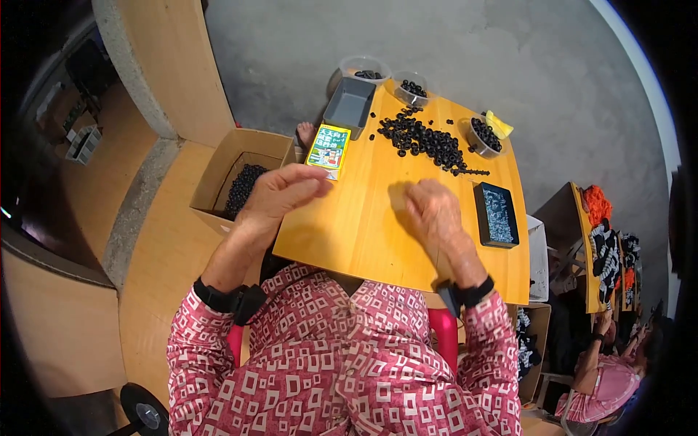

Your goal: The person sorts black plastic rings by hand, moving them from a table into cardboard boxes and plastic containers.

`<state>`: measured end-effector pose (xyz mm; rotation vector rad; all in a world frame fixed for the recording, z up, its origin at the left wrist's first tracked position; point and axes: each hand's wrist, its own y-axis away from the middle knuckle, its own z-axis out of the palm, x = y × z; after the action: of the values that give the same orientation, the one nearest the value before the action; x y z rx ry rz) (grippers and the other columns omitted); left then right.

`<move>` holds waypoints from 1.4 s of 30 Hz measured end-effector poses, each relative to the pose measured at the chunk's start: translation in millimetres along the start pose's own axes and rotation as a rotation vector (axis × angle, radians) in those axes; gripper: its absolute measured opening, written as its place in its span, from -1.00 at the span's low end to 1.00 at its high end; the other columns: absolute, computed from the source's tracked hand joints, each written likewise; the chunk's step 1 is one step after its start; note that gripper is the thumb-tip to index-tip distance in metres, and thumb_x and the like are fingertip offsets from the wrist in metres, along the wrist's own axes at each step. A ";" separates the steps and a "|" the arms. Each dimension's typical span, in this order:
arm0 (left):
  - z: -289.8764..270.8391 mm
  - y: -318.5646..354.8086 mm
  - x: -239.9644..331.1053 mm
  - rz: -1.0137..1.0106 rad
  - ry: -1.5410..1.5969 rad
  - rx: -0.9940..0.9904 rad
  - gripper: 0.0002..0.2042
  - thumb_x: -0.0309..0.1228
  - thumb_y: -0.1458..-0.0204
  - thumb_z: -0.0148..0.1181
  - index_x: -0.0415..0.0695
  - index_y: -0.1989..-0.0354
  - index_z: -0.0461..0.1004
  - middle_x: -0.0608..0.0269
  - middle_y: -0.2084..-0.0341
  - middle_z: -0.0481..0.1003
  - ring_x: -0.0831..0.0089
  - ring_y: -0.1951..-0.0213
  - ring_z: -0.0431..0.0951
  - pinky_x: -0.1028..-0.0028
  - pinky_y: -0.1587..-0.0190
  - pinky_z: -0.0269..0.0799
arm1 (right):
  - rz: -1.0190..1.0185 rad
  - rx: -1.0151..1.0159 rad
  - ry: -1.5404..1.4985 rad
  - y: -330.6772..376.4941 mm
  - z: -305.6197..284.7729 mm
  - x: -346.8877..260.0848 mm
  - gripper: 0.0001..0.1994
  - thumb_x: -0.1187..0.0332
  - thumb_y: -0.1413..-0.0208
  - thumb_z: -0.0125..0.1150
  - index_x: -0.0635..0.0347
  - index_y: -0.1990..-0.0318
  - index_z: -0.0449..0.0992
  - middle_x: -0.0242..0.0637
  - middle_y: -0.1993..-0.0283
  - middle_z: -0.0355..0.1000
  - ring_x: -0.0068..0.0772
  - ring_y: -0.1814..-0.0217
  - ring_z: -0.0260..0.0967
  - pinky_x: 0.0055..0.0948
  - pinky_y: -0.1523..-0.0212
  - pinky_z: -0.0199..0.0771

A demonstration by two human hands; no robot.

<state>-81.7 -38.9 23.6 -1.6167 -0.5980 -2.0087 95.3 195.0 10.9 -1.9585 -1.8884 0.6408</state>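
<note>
Just beyond the fingertips of the left hand (280,196), a flat, glossy packet (329,149) printed in yellow, green and white is lying on the table (363,232); whether the two are touching cannot be told. The left fingers are stretching out loosely, thumb apart, with nothing showing between them. The right hand (436,212) is hanging over the smooth, honey-coloured wood with its fingers curling downward; whether they are holding anything cannot be told.

Ahead of the right fingers, a loose heap of black rings (429,139) is spreading out, thick and rounded like small doughnuts, dark holes showing in many. On its near side, a slim, ridged black row (476,172) is lying straight. To the right of those fingers, a rectangular black tray (480,218) is holding many tiny, pale, bluish pieces (499,213).

Farther ahead of the right fingers, a clear round bowl (487,151) is holding more rings, a crumpled yellow piece (499,124) resting at its rim. Beyond the packet from the left fingers, a grey, straight-sided tray (350,105) is standing. Left of those fingers, a brown cardboard box (206,178) is holding small black pieces (244,187).
</note>
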 end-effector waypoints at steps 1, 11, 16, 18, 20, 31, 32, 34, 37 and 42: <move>6.4 0.6 0.1 -0.021 0.033 -0.080 -0.77 -0.39 -0.13 0.19 -0.19 0.06 0.52 0.26 0.20 0.57 0.51 0.11 0.54 0.52 -0.03 0.41 | 0.072 0.012 0.001 -5.3 8.3 19.6 -0.91 0.40 -0.03 0.20 0.20 0.35 0.51 -0.18 0.46 0.42 -0.13 0.38 0.42 -0.21 0.33 0.44; 48.1 6.8 -20.7 -0.215 0.113 -0.219 -0.79 -0.40 -0.15 0.15 -0.19 0.08 0.52 0.18 0.20 0.57 0.45 0.08 0.57 0.53 -0.05 0.45 | 0.115 -0.103 0.231 -51.0 68.1 77.6 -0.86 0.33 -0.09 0.14 0.20 0.31 0.54 -0.20 0.35 0.43 -0.13 0.22 0.44 -0.22 0.22 0.49; 44.2 2.1 -34.3 -0.247 0.155 -0.202 -0.74 -0.37 -0.12 0.18 -0.25 0.07 0.50 0.16 0.21 0.58 0.48 0.11 0.57 0.57 -0.05 0.43 | 0.204 -0.123 0.198 -46.3 69.5 66.1 -0.84 0.31 -0.11 0.14 0.21 0.30 0.56 -0.20 0.33 0.46 -0.11 0.21 0.46 -0.23 0.19 0.50; 45.6 4.0 -36.1 -0.254 0.152 -0.201 -0.74 -0.38 -0.12 0.18 -0.25 0.07 0.50 0.17 0.21 0.58 0.49 0.12 0.58 0.57 -0.04 0.44 | 0.206 -0.137 0.157 -41.7 62.3 62.3 -0.85 0.32 -0.09 0.15 0.19 0.30 0.56 -0.19 0.32 0.47 -0.11 0.21 0.47 -0.23 0.19 0.50; 46.4 4.9 -35.8 -0.259 0.148 -0.194 -0.75 -0.39 -0.12 0.18 -0.25 0.07 0.50 0.17 0.21 0.58 0.49 0.12 0.58 0.58 -0.03 0.45 | 0.202 -0.151 0.114 -43.6 52.2 61.6 -0.86 0.33 -0.08 0.16 0.18 0.30 0.56 -0.18 0.31 0.48 -0.10 0.22 0.47 -0.22 0.19 0.50; 48.1 5.0 -43.7 -0.300 0.113 -0.185 -0.75 -0.36 -0.09 0.22 -0.18 0.09 0.52 0.25 0.25 0.60 0.56 0.13 0.57 0.62 0.03 0.41 | 0.326 0.056 0.049 -49.3 53.0 83.3 -0.85 0.30 -0.07 0.16 0.15 0.34 0.58 -0.18 0.31 0.49 -0.10 0.24 0.49 -0.17 0.17 0.51; 48.4 4.5 -43.9 -0.301 0.110 -0.191 -0.75 -0.36 -0.09 0.22 -0.18 0.09 0.52 0.25 0.25 0.60 0.56 0.13 0.57 0.62 0.03 0.41 | 0.231 0.046 0.068 -52.8 57.2 78.7 -0.84 0.29 -0.08 0.16 0.15 0.36 0.58 -0.19 0.32 0.47 -0.11 0.24 0.49 -0.18 0.17 0.51; 48.2 4.1 -44.0 -0.301 0.074 -0.183 -0.79 -0.39 -0.16 0.16 -0.20 0.09 0.52 0.18 0.22 0.59 0.47 0.12 0.59 0.55 -0.01 0.47 | 0.210 0.002 0.120 -56.9 66.7 72.8 -0.84 0.29 -0.08 0.15 0.17 0.39 0.57 -0.19 0.34 0.46 -0.11 0.26 0.48 -0.19 0.19 0.52; 48.5 3.4 -46.9 -0.289 0.105 -0.200 -0.80 -0.40 -0.16 0.15 -0.20 0.09 0.52 0.19 0.22 0.59 0.47 0.13 0.59 0.56 0.00 0.47 | 0.204 -0.080 0.167 -55.7 76.7 69.1 -0.84 0.35 -0.07 0.11 0.21 0.43 0.55 -0.16 0.37 0.47 -0.07 0.28 0.49 -0.19 0.24 0.52; 44.8 4.1 -45.4 -0.306 0.152 -0.121 -0.79 -0.40 -0.16 0.16 -0.18 0.06 0.50 0.21 0.21 0.58 0.49 0.12 0.59 0.58 0.02 0.47 | 0.158 -0.022 -0.031 -47.1 54.2 20.5 -0.87 0.41 -0.05 0.10 0.24 0.41 0.55 -0.07 0.41 0.45 -0.06 0.28 0.49 -0.17 0.29 0.50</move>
<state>-36.9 -10.1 -11.6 -1.4941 -0.7134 -2.4071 26.6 214.7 -11.0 -2.1399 -1.7777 0.7006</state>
